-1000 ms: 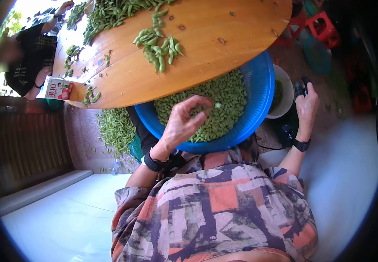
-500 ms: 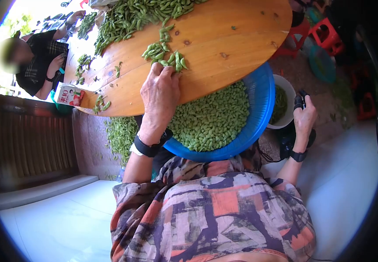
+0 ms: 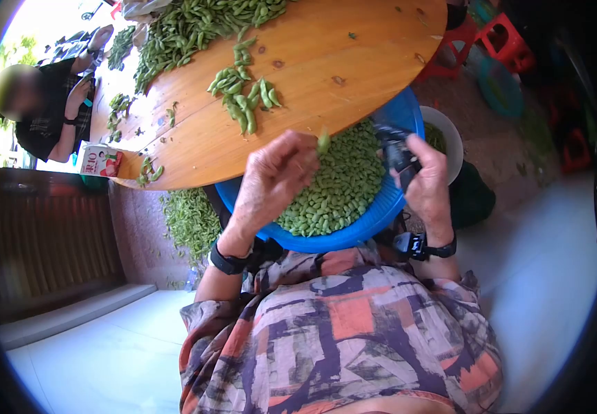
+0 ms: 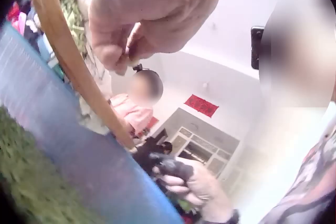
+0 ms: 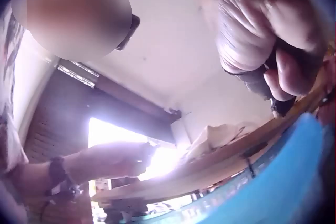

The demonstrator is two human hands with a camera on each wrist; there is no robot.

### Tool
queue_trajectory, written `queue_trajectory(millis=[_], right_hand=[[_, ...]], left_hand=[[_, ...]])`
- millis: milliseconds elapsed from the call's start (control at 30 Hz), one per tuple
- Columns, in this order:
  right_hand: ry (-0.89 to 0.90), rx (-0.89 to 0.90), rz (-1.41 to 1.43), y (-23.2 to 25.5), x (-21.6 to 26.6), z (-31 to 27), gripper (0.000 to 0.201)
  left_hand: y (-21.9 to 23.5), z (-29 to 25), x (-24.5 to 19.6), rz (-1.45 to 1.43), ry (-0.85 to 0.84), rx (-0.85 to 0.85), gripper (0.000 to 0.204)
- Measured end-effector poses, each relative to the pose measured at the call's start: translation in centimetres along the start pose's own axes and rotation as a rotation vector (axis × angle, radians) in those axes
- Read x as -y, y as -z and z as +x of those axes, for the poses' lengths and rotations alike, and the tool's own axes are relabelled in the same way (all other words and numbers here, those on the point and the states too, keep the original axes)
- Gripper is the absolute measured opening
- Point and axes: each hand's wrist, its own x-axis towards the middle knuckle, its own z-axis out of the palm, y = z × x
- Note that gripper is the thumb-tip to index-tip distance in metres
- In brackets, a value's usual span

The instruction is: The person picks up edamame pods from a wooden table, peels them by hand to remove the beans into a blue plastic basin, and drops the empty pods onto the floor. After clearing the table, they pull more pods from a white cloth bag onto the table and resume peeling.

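Observation:
In the head view my left hand (image 3: 278, 172) pinches a green soybean pod (image 3: 323, 141) between thumb and fingertips, above a blue basin (image 3: 412, 117) of shelled green beans (image 3: 340, 193). My right hand (image 3: 428, 183) is over the basin's right side, facing the left hand. Something black (image 3: 398, 155) lies along its index and thumb side; I cannot tell whether it is worn or held. In the left wrist view the other fingers (image 4: 189, 195) of the right hand are curled. Both wrists wear black bands.
A wooden table (image 3: 326, 69) overhangs the basin, with loose pods (image 3: 243, 96), a big pod heap (image 3: 202, 31) and a printed carton (image 3: 100, 160). Right of the basin stands a white bucket (image 3: 456, 141). Green husks (image 3: 191, 221) cover the floor at left. Another person (image 3: 50, 110) sits across the table.
My left hand reached to the pods on the table and came back over the basin with one pod. The right hand moved left from beside the bucket to over the basin.

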Motion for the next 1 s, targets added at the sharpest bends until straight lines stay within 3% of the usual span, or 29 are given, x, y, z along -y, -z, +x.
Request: queue_trajectory(millis=[33, 100, 200, 400, 467, 533, 700, 767, 800, 867, 900, 967, 1000], right_hand=[[-0.001, 0.141, 0.334, -0.3, 0.0, -0.2, 0.026], [-0.300, 0.378, 0.559, -0.5, 1.0, 0.1, 0.031], [-0.388, 0.439, 0.790, -0.5, 1.9, 0.0, 0.029], [-0.449, 0.494, 0.878, -0.8, -0.3, -0.8, 0.026], [-0.454, 0.502, 0.891, -0.8, -0.3, -0.9, 0.025], [-0.458, 0.510, 0.903, -0.9, -0.2, -1.0, 0.025], [-0.395, 0.444, 0.639, -1.6, -0.5, -1.3, 0.024], [-0.384, 0.451, 0.680, -1.7, -0.5, -1.6, 0.024], [-0.369, 0.458, 0.720, -1.7, -0.4, -1.6, 0.025], [-0.411, 0.472, 0.847, -1.8, -0.3, -1.6, 0.025], [-0.449, 0.485, 0.974, -1.8, -0.2, -1.6, 0.025], [-0.446, 0.484, 0.966, -2.0, -0.4, -1.4, 0.023], [-0.445, 0.482, 0.958, -2.1, -0.5, -1.5, 0.022]], left_hand=[[-0.6, -0.3, 0.4, -0.127, 0.024, 0.085, 0.011], [-2.0, -0.6, 0.7, -0.179, 0.108, 0.128, 0.010], [-2.7, -0.9, 1.8, -0.240, 0.159, 0.123, 0.010], [-3.1, -1.6, 3.6, -0.164, 0.106, 0.025, 0.007], [-2.8, -1.5, 4.3, 0.146, -0.043, -0.008, 0.005], [-2.7, -1.6, 4.3, 0.231, -0.093, -0.012, 0.004], [-2.7, -1.9, 4.3, 0.355, -0.123, -0.017, 0.006], [-2.7, -2.2, 4.1, -0.207, 0.198, 0.005, 0.005], [-2.5, -2.1, 4.2, -0.209, 0.200, 0.004, 0.005], [-1.8, -1.8, 4.9, -0.749, 0.415, 0.225, 0.008], [-2.0, -1.8, 5.4, -0.750, 0.415, 0.225, 0.008], [-2.8, -2.0, 6.7, -0.854, 0.312, 0.233, 0.021], [-3.0, -2.0, 7.0, -0.913, 0.299, 0.248, 0.018]])
